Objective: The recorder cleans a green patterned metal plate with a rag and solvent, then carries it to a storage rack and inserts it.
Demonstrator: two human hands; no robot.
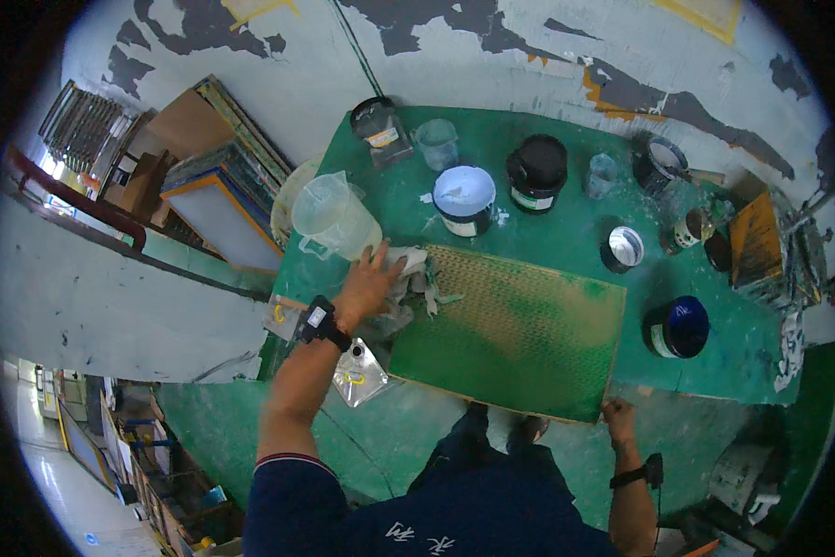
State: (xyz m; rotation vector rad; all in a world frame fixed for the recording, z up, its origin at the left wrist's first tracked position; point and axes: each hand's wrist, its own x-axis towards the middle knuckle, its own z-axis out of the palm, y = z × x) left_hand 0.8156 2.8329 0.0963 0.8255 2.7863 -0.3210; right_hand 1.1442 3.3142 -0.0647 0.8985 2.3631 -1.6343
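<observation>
A flat rectangular green panel with a fine dotted pattern and a thin pale edge lies at the front of the table, its near side reaching past the table's edge. My right hand is closed at its near right corner, fingers curled around the edge. On the other side, my left hand is spread out, fingers apart, its fingertips at a crumpled whitish rag by the panel's left end. Just beyond those fingers stands a translucent plastic jug. A metal can is below my left wrist.
Across the green table stand a tub of pale lilac paint, a black-lidded tub, a small metal tin and a dark blue tub. Framed screens lean at the left; more frames stand at the right.
</observation>
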